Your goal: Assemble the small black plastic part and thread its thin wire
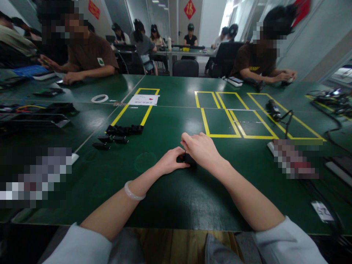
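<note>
My left hand [171,161] is closed on a small black block-shaped part [189,159] on the green table, thumb on the near side and fingers on the far side. Directly above and to the right, my right hand [202,148] is curled with its fingers pinched over that part. What those fingers hold, if anything, is hidden behind the hand. To the left lies a row of black parts [125,129]. Several smaller black pieces [101,146] are scattered just in front of that row.
Yellow tape outlines [222,136] mark the green table [170,205]. A paper sheet [144,99] and a white tape roll [99,98] lie farther back. A black device with a cable [273,110] stands right. Two people [93,55] [264,55] sit across the table.
</note>
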Available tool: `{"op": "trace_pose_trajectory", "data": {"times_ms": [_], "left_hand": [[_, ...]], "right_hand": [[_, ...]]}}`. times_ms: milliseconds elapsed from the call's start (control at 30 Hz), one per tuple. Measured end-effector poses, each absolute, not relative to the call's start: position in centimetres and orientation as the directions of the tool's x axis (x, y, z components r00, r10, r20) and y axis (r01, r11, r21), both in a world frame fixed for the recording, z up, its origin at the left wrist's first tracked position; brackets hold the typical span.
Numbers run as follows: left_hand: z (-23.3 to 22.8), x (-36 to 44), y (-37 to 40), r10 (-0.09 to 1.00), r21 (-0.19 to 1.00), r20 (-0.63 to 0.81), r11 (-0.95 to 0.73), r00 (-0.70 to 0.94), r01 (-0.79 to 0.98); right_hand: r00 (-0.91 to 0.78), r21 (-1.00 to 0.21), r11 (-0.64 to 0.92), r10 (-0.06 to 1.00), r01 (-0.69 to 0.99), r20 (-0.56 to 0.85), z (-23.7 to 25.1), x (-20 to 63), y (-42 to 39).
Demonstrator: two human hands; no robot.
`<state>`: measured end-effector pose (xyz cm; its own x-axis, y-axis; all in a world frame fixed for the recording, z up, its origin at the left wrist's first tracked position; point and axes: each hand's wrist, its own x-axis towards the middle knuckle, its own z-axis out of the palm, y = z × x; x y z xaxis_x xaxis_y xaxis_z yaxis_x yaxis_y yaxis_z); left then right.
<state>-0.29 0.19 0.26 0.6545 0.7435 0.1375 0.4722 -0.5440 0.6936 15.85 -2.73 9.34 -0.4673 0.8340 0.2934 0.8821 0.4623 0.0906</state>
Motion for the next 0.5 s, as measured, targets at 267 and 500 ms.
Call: {"op": "trace_pose_trajectory", "data": {"times_ms": [267,500], "left_hand": [[0.14,-0.23,0.19,0.749,0.696,0.145,-0.541,0.646,0.472],[0.08,-0.23,0.22,0.745,0.706,0.151,-0.541,0.65,0.456]], "right_hand": [[-0.441,0.077,0.439,0.845,0.895,0.304,9.26,15.58,-2.91],[-0.481,0.106,0.475,0.812,0.874,0.331,9.1,15.73,-2.73]]}}
